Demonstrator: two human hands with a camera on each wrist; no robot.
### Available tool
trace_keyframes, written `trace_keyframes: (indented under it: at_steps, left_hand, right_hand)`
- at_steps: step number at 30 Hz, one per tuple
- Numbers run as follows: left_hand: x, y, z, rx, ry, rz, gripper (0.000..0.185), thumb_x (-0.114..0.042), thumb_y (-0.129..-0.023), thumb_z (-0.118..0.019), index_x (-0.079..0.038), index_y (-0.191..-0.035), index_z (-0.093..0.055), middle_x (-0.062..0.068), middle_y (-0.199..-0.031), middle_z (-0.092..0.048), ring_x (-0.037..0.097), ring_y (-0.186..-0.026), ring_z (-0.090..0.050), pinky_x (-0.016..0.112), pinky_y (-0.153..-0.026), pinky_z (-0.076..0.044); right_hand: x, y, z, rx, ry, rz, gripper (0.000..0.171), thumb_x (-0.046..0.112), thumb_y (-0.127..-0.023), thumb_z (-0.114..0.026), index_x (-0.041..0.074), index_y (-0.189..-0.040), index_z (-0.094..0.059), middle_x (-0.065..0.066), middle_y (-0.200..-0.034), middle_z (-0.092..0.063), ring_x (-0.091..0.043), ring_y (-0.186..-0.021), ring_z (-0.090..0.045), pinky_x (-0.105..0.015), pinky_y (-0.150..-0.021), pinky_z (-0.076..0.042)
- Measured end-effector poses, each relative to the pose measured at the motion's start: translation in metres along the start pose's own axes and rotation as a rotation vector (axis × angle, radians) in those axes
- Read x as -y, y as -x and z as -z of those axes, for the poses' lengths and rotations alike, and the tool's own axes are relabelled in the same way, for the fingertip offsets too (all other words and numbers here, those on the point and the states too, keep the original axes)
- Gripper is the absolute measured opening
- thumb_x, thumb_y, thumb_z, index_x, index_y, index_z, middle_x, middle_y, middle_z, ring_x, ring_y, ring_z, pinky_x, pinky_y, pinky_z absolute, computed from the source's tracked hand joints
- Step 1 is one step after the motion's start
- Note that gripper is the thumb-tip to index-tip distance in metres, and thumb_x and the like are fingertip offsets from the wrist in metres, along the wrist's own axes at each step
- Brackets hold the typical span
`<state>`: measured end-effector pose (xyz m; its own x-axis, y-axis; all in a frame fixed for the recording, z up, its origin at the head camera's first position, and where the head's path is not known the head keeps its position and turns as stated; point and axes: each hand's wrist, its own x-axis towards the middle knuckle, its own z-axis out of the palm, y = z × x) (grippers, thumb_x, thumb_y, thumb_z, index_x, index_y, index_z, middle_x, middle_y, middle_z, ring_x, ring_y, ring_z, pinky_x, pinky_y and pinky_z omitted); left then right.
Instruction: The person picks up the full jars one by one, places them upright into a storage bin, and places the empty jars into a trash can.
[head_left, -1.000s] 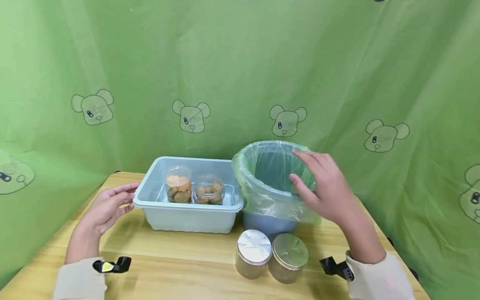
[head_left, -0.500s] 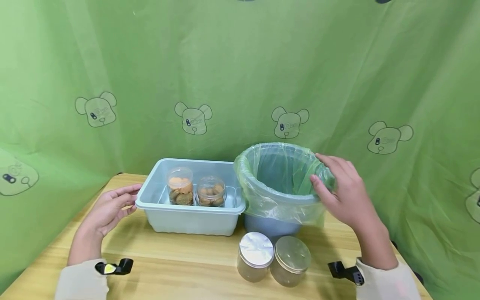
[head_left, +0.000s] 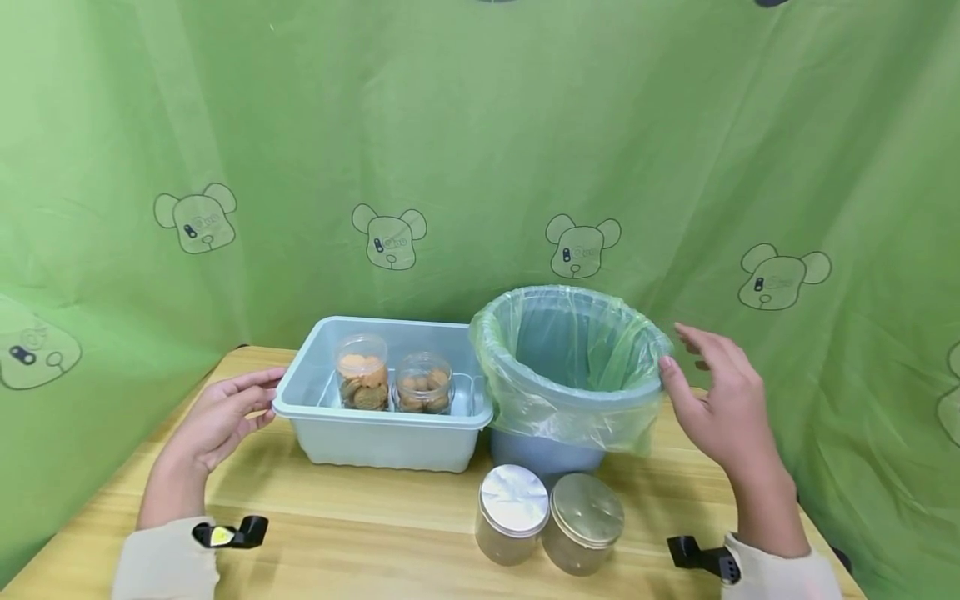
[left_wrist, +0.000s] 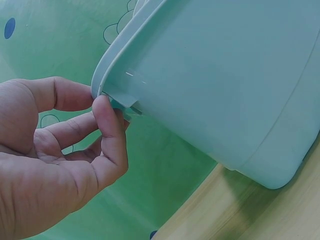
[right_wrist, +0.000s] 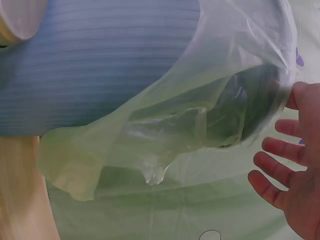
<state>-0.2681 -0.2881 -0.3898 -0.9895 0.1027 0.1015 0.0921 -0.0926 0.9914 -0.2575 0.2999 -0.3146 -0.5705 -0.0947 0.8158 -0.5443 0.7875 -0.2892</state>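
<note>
My left hand [head_left: 213,421] is at the left end of a light-blue plastic tub [head_left: 382,442]; in the left wrist view the thumb and forefinger pinch its rim [left_wrist: 117,52]. Inside the tub stand two clear jars: a taller cookie jar [head_left: 363,375] and a shorter cookie jar [head_left: 423,385]. To the right is a blue bin [head_left: 543,454], lined with a thin green plastic bag [head_left: 570,417] folded over its rim. My right hand [head_left: 723,400] is beside the bin's right edge with fingers spread, the thumb tip at or very near the bag-covered rim.
Two jars stand on the wooden table [head_left: 345,533] before the bin: a silver-lidded jar [head_left: 512,517] and a jar with a duller lid [head_left: 583,525]. Tub and bin stand close side by side. A green curtain [head_left: 480,150] with bear heads hangs behind.
My right hand has moved right, from over the bin's opening to outside its right edge. The bag now lies over the rim's right side. My left hand stays at the tub's rim.
</note>
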Motion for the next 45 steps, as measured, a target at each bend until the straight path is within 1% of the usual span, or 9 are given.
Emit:
trace_keyframes:
  at_steps: [4,7,10,19,28,31,35,40,45]
  left_hand:
    - [-0.001,0.0,0.0,-0.005,0.007,0.006,0.03,-0.005,-0.105,-0.053,-0.009,-0.131,-0.067,-0.005,-0.114,-0.07,0.01,-0.094,-0.064,0.027,-0.082,-0.054]
    - [-0.001,-0.001,0.0,-0.009,0.011,0.009,0.029,-0.005,-0.105,-0.054,-0.011,-0.13,-0.067,-0.005,-0.113,-0.07,0.01,-0.093,-0.064,0.027,-0.082,-0.054]
    - [-0.001,-0.001,0.0,-0.011,0.009,0.01,0.029,-0.005,-0.105,-0.054,-0.011,-0.13,-0.067,-0.004,-0.113,-0.07,0.01,-0.093,-0.064,0.026,-0.081,-0.054]
    - [-0.002,0.003,0.002,0.007,0.004,-0.007,0.03,-0.005,-0.105,-0.054,-0.01,-0.131,-0.068,-0.005,-0.115,-0.07,0.01,-0.093,-0.064,0.027,-0.082,-0.054]
    - [-0.002,0.0,0.001,0.02,0.013,-0.014,0.029,-0.005,-0.106,-0.053,-0.019,-0.122,-0.072,-0.006,-0.111,-0.07,0.009,-0.092,-0.064,0.025,-0.081,-0.054]
    - [-0.006,0.0,0.001,-0.03,-0.004,-0.023,0.028,-0.006,-0.105,-0.055,-0.022,-0.116,-0.074,-0.009,-0.11,-0.07,0.009,-0.093,-0.064,0.024,-0.081,-0.054]
    - [-0.013,0.002,-0.001,-0.165,-0.027,-0.058,0.022,-0.01,-0.103,-0.061,-0.027,-0.107,-0.075,-0.013,-0.107,-0.068,0.008,-0.091,-0.06,0.019,-0.078,-0.054]
    - [-0.024,0.005,-0.011,-0.291,-0.182,-0.124,0.013,-0.018,-0.1,-0.068,-0.024,-0.11,-0.073,-0.016,-0.105,-0.067,0.008,-0.091,-0.058,0.017,-0.073,-0.054]
    - [-0.038,0.011,-0.028,-0.26,-0.486,-0.176,0.034,-0.031,-0.102,-0.066,-0.011,-0.129,-0.067,-0.018,-0.11,-0.065,0.007,-0.094,-0.06,0.018,-0.075,-0.054]
  right_hand:
    - [-0.004,0.005,-0.001,0.01,-0.036,-0.099,0.044,0.012,-0.099,-0.067,0.002,-0.141,-0.059,-0.019,-0.115,-0.065,-0.022,-0.102,-0.061,-0.003,-0.086,-0.038]
    - [-0.006,0.008,-0.002,0.032,-0.064,-0.176,0.041,0.017,-0.102,-0.063,0.005,-0.141,-0.059,-0.016,-0.112,-0.067,0.0,-0.097,-0.058,-0.002,-0.084,-0.041]
    - [-0.007,0.012,-0.006,0.036,-0.091,-0.233,0.039,0.021,-0.104,-0.06,0.005,-0.139,-0.062,-0.014,-0.11,-0.069,0.012,-0.093,-0.055,-0.002,-0.082,-0.042]
    - [-0.004,0.012,-0.013,0.037,-0.21,-0.374,0.038,0.026,-0.105,-0.059,0.009,-0.138,-0.065,0.019,-0.103,-0.064,0.006,-0.09,-0.062,-0.008,-0.077,-0.047]
    - [-0.003,0.014,-0.011,0.028,-0.26,-0.442,0.04,0.028,-0.104,-0.06,0.007,-0.138,-0.064,0.017,-0.104,-0.066,0.002,-0.093,-0.064,-0.009,-0.078,-0.048]
    - [-0.001,0.013,-0.012,0.025,-0.27,-0.449,0.04,0.029,-0.104,-0.061,0.007,-0.138,-0.064,0.016,-0.105,-0.066,0.001,-0.093,-0.064,-0.01,-0.079,-0.049]
    - [0.001,0.01,-0.014,0.017,-0.28,-0.447,0.041,0.03,-0.104,-0.06,0.007,-0.138,-0.064,0.014,-0.106,-0.067,0.001,-0.094,-0.064,-0.01,-0.08,-0.049]
    - [0.001,0.011,-0.014,0.014,-0.254,-0.441,0.041,0.03,-0.105,-0.06,0.007,-0.138,-0.065,0.011,-0.107,-0.068,0.002,-0.093,-0.064,-0.01,-0.078,-0.049]
    - [0.0,0.014,-0.011,0.01,-0.25,-0.438,0.04,0.029,-0.105,-0.06,0.007,-0.137,-0.065,0.01,-0.107,-0.068,0.002,-0.093,-0.064,-0.009,-0.079,-0.049]
